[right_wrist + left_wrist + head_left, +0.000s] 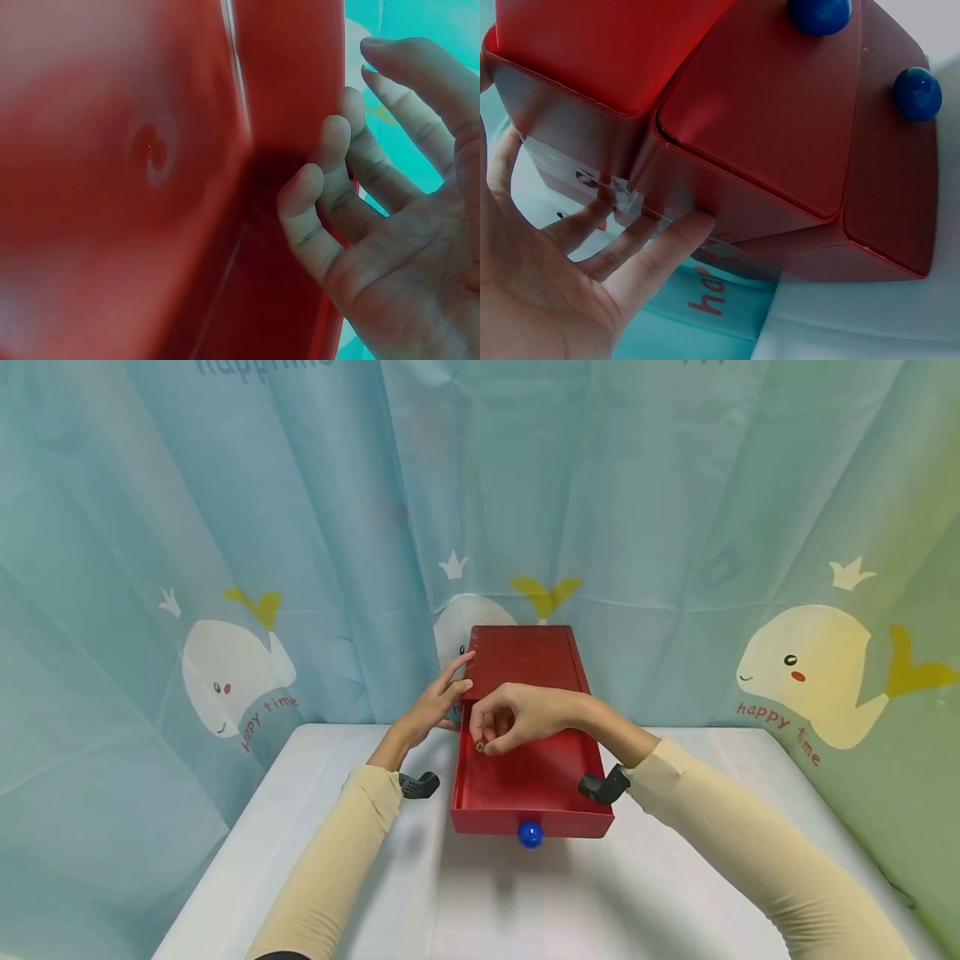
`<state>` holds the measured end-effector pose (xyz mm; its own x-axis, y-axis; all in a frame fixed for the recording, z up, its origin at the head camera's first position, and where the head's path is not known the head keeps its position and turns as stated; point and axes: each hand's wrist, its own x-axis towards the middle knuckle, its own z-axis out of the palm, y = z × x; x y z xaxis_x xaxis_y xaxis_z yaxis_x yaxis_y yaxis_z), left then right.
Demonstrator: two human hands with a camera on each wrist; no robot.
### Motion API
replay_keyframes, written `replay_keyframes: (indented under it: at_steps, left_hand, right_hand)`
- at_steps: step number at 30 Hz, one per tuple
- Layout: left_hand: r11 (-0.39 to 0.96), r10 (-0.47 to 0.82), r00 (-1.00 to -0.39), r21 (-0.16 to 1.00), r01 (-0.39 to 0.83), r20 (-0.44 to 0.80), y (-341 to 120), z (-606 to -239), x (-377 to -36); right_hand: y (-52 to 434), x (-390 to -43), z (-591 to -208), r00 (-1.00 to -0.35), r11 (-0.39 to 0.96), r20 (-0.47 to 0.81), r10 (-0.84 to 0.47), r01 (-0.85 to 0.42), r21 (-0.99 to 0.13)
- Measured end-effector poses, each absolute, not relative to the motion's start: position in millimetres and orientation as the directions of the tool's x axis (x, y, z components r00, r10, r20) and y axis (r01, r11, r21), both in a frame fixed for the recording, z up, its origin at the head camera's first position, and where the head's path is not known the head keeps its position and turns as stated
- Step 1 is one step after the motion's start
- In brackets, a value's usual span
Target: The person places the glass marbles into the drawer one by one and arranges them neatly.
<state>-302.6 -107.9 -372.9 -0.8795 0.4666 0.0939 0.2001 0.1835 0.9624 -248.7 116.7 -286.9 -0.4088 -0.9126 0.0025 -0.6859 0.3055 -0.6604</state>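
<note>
A red drawer box (525, 652) stands at the back of the table with its top drawer (532, 824) pulled out. My left hand (433, 703) rests on the box's left side, its fingers spread along the wall beside the taped strip (626, 196). Over the left part of the pulled-out drawer is my right hand (521, 714). Its thumb and index fingertip pinch a small round brass-coloured piece (480, 747); too little of it shows to name its kind. The other fingers of that hand curl loosely near the drawer's inner wall (292, 67).
A blue knob (530, 835) sticks out from the drawer front toward me. Two lower drawers with blue knobs (917, 94) are pushed in. The white table (300, 827) lies under the box, and a curtain with whale prints (637, 527) hangs behind it.
</note>
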Motion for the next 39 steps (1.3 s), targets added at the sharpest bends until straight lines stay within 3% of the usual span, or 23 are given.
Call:
replay_keyframes:
  at_steps: [27,39]
  left_hand:
    - [0.180,0.464,-0.881,0.963,0.200,0.097,-108.7,-375.7,-305.4]
    - [0.176,0.463,-0.881,0.965,0.194,0.093,-108.0,-374.1,-304.1]
  right_hand:
    - [119.3,-245.2,-285.7,-0.453,0.356,-0.019,-0.891,-0.674,-0.647]
    - [133.8,-237.6,-272.8,-0.479,0.360,0.043,-0.877,-0.714,-0.601]
